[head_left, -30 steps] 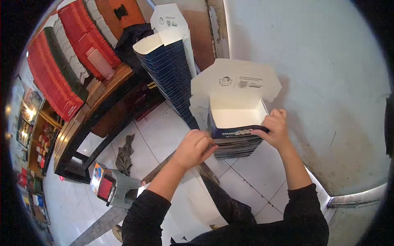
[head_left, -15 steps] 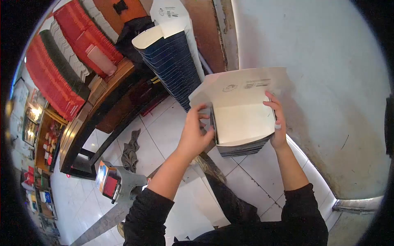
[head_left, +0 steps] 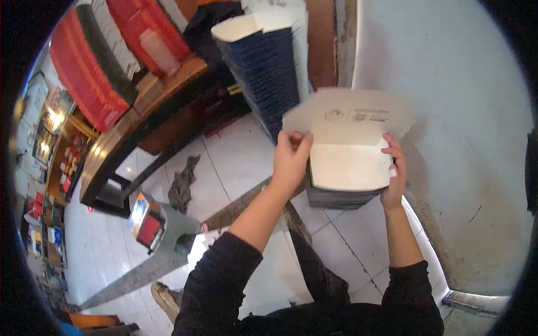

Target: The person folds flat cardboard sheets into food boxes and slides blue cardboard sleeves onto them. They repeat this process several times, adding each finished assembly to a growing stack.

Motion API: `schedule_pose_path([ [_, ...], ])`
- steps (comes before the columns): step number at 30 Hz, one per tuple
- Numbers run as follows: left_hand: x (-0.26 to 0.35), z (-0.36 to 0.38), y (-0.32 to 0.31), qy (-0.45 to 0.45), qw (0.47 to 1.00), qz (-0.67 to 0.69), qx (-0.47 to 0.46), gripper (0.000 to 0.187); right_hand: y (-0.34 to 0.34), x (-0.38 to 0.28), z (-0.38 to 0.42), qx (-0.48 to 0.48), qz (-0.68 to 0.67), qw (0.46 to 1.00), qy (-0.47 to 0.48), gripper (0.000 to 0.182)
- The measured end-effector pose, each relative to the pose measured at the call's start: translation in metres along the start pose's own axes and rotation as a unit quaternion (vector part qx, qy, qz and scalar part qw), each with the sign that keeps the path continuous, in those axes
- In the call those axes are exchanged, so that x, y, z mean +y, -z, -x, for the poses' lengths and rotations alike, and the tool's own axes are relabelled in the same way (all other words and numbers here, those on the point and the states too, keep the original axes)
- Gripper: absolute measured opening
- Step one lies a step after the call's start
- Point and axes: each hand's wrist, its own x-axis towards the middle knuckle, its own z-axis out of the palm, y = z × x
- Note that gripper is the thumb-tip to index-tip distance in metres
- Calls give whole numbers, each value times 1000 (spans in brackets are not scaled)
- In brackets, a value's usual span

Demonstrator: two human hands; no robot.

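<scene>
A stack of nested paper food boxes (head_left: 352, 167) stands in front of me, cream inside and dark outside. The top box's printed lid flap (head_left: 350, 115) is raised at the back. My left hand (head_left: 291, 159) pinches the box's back left corner, thumb against fingers, near the flap's fold. On the opposite side, my right hand (head_left: 395, 173) holds the right wall, fingertips over the rim and thumb hidden. A white wrap or tape shows on one right finger.
A taller stack of dark boxes (head_left: 263, 73) rises behind on the left. Red folded cartons (head_left: 92, 73) line a curved wooden counter (head_left: 151, 103). A grey stool (head_left: 168, 229) holds small items; a dark cloth (head_left: 182, 185) lies on the tiles. A pale wall (head_left: 448, 140) borders the right.
My left hand has gone from loosely spread beside the left wall to a pinch at the back left corner. My right hand stays on the right wall. The camera view has shifted.
</scene>
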Motion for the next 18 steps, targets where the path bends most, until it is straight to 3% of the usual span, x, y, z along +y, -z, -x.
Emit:
schedule_pose_path([
  [1, -7, -2, -4, 12, 999, 30, 30, 31, 2, 2, 0, -2, 16, 1000, -5, 41],
  [3, -10, -8, 3, 64, 996, 59, -20, 35, 1, -8, 4, -36, 2, 999, 5, 31],
  [5, 3, 6, 27, 99, 987, 117, -43, 37, -2, -30, 7, 46, 56, 997, 7, 28],
  [6, 16, 23, 49, 45, 996, -20, -76, 41, -3, -38, 8, 94, 84, 992, 12, 27],
  [8, 20, 63, 90, -65, 955, -266, -112, 49, 7, -49, 24, 115, 112, 986, 55, 25],
  [11, 10, 140, 138, -139, 825, -540, -87, 58, 9, -61, 58, 135, 152, 975, 91, 22],
  [15, -8, 195, 173, -92, 835, -522, -148, 60, -24, -75, 96, 55, 173, 982, 55, 22],
  [17, -10, 207, 182, -179, 834, -501, -144, 53, -51, -84, 109, -25, 155, 985, 76, 25],
  [18, -12, 211, 186, -179, 837, -499, -138, 53, -63, -96, 108, -69, 176, 977, 99, 28],
])
